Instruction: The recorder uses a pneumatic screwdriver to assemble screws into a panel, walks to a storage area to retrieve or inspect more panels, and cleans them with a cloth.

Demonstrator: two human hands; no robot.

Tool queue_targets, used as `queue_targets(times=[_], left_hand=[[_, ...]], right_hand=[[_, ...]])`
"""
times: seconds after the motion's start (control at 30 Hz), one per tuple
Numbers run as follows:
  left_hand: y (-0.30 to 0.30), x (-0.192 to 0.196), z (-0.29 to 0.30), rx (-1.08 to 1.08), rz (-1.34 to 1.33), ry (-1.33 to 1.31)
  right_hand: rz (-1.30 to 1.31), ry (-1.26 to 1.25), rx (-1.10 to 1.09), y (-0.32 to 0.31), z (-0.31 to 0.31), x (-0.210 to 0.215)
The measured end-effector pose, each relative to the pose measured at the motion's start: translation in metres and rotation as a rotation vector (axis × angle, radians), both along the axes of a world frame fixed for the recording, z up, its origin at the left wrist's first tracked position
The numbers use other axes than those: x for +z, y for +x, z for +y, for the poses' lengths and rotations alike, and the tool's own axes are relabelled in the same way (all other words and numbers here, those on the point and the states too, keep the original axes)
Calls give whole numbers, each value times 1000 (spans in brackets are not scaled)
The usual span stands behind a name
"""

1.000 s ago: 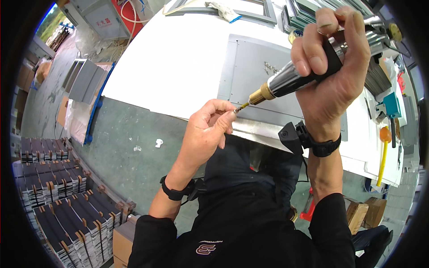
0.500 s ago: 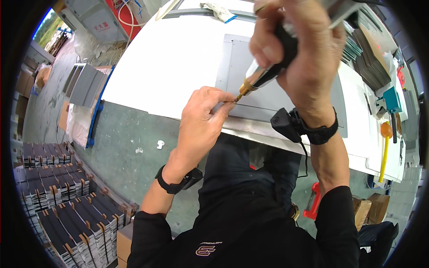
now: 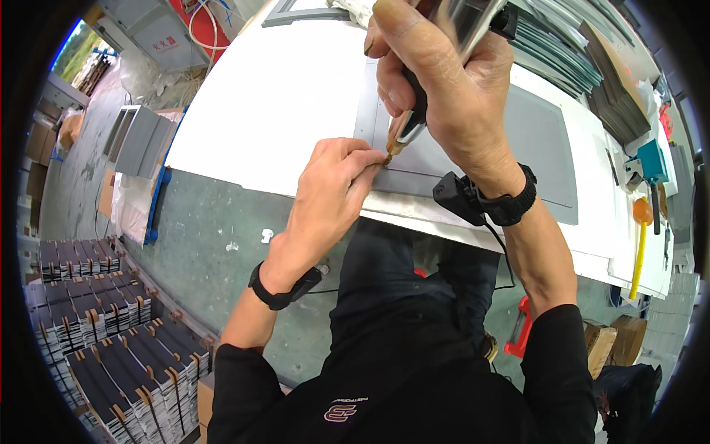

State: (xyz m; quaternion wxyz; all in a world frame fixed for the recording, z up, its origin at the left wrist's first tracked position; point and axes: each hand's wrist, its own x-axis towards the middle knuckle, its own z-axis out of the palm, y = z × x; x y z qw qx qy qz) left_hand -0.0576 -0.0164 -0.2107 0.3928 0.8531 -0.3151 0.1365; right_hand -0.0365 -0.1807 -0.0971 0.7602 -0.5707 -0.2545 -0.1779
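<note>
R hand (image 3: 444,89) wraps tight round a powered screwdriver (image 3: 414,111), held steep w/ brass tip down on the near edge of a grey metal panel (image 3: 532,140). L hand (image 3: 333,192) pinches fingertips (image 3: 373,164) right at the tip, prob. on a small screw, too tiny to tell. Panel lies flat on the white surface (image 3: 281,96), near its front edge. Orange-headed mallet (image 3: 640,237) lies far R; stacked dark parts (image 3: 111,348) on floor at L.

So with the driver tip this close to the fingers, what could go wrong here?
The left hand pinches right at the tip of the powered screwdriver gripped by the right hand; a slip could jab the fingertips. The tip sits near the edge of the grey panel, so it might skid off and scratch it.
</note>
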Motion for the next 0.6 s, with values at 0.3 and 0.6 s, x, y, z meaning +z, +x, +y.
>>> queue_targets(times=[0.3, 0.6], left_hand=[[6, -2, 15, -157, -303, 183], [9, -3, 18, -165, -283, 208]], right_hand=[[9, -121, -39, 4, 5, -8], [-65, -184, -42, 13, 2, -24]])
